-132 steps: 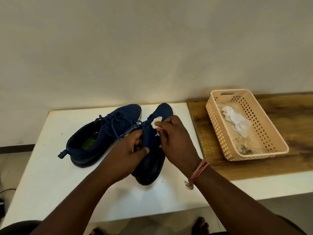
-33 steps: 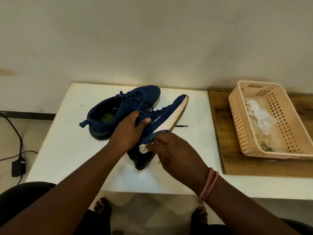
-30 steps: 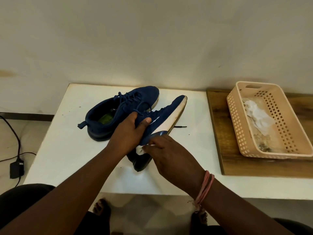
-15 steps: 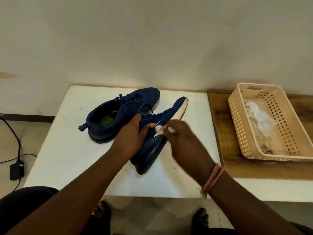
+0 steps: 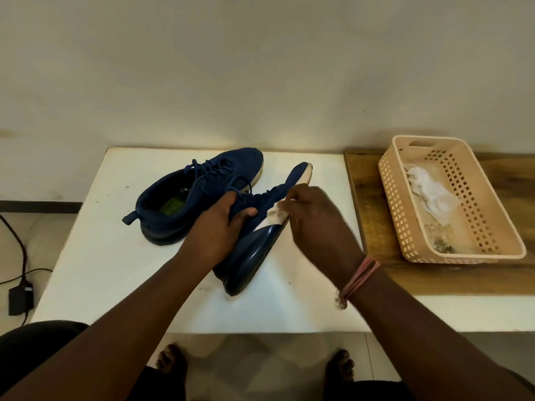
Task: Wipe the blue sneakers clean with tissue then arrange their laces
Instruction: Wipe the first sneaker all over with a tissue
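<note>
Blue sneaker [image 5: 254, 250], tilted on its side on the white table [image 5: 95, 256], gripped mid-body by the left hand [image 5: 214, 235]; right hand [image 5: 315, 224] pinches tissue [image 5: 276, 214] against its sole edge, toe pointing away beyond both grips; second sneaker [image 5: 199, 195] lies left.

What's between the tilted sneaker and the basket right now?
The right hand wiping with tissue, then bare white table and wooden board, in the head view.

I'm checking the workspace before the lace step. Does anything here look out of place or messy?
Mostly tidy. The peach basket holds a crumpled white tissue and dark specks of debris at its near end. The sneaker being wiped is tipped on its side in the left hand; the other sneaker stands upright.
</note>
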